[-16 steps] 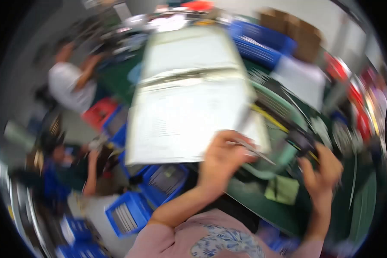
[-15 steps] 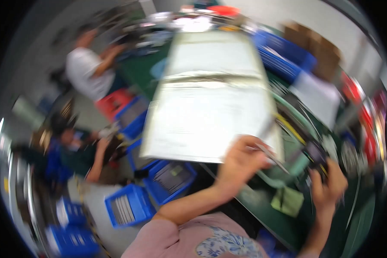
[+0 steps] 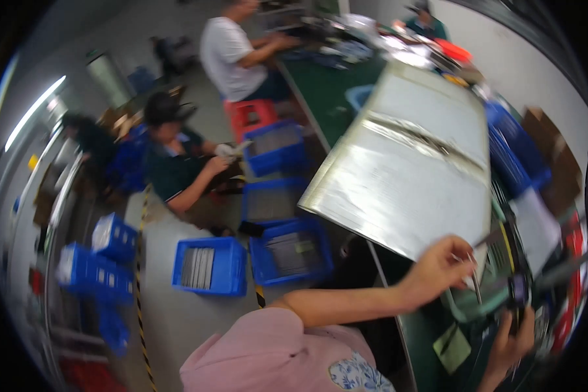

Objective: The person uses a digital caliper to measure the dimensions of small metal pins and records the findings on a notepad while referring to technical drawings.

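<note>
Left hand (image 3: 441,268) in a fingertip pinch around a slim rod (image 3: 477,287)

right forearm (image 3: 492,379) cut off below; caliper display (image 3: 519,289) blurred

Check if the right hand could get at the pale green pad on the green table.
Probably yes: the pale green pad lies near the right hand, mostly uncovered, though that hand's grip looks busy with the caliper.

One caliper (image 3: 518,288), one metal rod (image 3: 477,287), one red stool (image 3: 250,114)
</note>
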The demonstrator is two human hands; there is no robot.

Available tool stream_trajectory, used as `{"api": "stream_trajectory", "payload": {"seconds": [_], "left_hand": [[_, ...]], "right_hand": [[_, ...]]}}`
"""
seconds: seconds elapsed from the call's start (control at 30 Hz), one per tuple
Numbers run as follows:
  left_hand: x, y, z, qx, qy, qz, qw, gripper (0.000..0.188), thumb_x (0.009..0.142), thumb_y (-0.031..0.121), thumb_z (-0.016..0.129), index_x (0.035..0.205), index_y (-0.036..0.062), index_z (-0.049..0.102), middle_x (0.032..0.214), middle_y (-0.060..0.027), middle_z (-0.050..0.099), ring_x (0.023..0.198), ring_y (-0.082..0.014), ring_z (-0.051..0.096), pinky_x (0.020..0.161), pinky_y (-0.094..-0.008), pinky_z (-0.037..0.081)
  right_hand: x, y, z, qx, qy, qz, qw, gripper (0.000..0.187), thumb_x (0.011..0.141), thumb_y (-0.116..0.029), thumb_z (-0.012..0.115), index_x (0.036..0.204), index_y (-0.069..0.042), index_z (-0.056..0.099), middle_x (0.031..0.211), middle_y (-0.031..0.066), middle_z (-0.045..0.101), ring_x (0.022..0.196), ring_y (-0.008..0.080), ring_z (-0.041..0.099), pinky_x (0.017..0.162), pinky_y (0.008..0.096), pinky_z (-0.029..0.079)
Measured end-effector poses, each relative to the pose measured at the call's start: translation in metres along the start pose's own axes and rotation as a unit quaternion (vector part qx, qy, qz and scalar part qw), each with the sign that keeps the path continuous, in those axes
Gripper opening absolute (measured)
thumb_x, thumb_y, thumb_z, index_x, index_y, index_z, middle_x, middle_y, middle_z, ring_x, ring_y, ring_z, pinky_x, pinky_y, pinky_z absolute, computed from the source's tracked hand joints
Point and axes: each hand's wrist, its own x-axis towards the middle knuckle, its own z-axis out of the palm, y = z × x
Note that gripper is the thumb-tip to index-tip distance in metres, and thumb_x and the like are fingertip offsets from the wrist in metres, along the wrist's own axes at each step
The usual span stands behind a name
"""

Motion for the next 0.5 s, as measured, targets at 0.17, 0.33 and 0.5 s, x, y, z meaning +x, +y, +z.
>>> {"api": "stream_trajectory", "payload": {"seconds": [0.17,0.33,0.5], "left_hand": [[-0.01,0.006,-0.002,0.048,0.024,-0.011,0.998,0.029,0.087,0.005,0.057,0.113,0.0003,0.046,0.104,-0.0133,0.056,0.097,-0.0229,0.06,0.078,-0.034,0.056],[-0.012,0.011,0.012,0.039,0.011,-0.034,0.999,0.028,0.087,0.003,0.054,0.113,-0.001,0.045,0.104,-0.0146,0.055,0.097,-0.0256,0.06,0.078,-0.0348,0.057],[-0.01,0.008,0.01,0.042,0.012,-0.03,0.999,0.025,0.088,0.004,0.053,0.111,-0.001,0.045,0.104,-0.0149,0.054,0.098,-0.0244,0.06,0.077,-0.0347,0.057]], "right_hand": [[0.003,-0.012,-0.004,-0.099,-0.046,0.032,0.994,0.035,0.065,-0.016,0.076,0.093,-0.001,0.061,0.075,0.0125,0.062,0.059,0.0249,0.06,0.053,0.0322,0.046],[0.012,-0.022,-0.01,-0.059,-0.02,0.005,0.998,0.033,0.065,-0.025,0.078,0.087,-0.005,0.062,0.071,0.0068,0.062,0.055,0.0222,0.06,0.048,0.0296,0.044],[0.014,-0.018,-0.007,-0.055,-0.009,0.004,0.998,0.035,0.065,-0.03,0.078,0.086,-0.006,0.062,0.071,0.0062,0.063,0.055,0.0215,0.06,0.048,0.0292,0.045]]}}
